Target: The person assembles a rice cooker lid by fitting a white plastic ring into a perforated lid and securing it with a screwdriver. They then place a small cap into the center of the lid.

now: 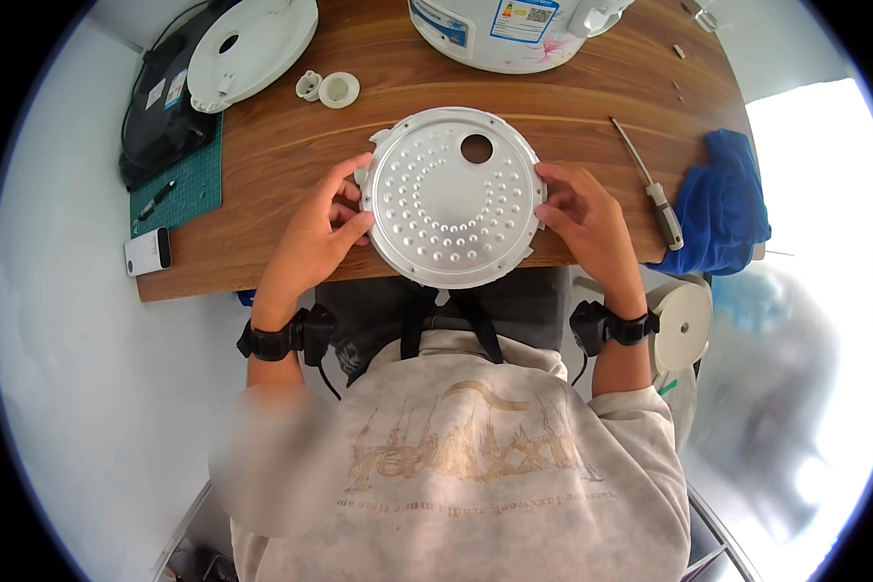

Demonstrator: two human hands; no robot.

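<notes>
A round metal inner lid plate [449,194], dimpled in rings and with one round hole toward its upper right, is held between my two hands at the table's front edge. On its left rim my left hand [322,218] grips with thumb and fingers. The opposite rim is pinched by my right hand [592,215], fingers curled against the edge. The plate's near edge reaches out over the table's front edge. Beyond it lie a small white round cap [339,90] and a smaller white fitting [308,86].
A white appliance body [514,39] stands at the back. At the left are a white round lid [254,58], a black appliance [170,121], a green cutting mat [199,179], a pen [156,201] and a white device [147,252]. To the right lie a screwdriver [662,209] and blue cloth [723,209].
</notes>
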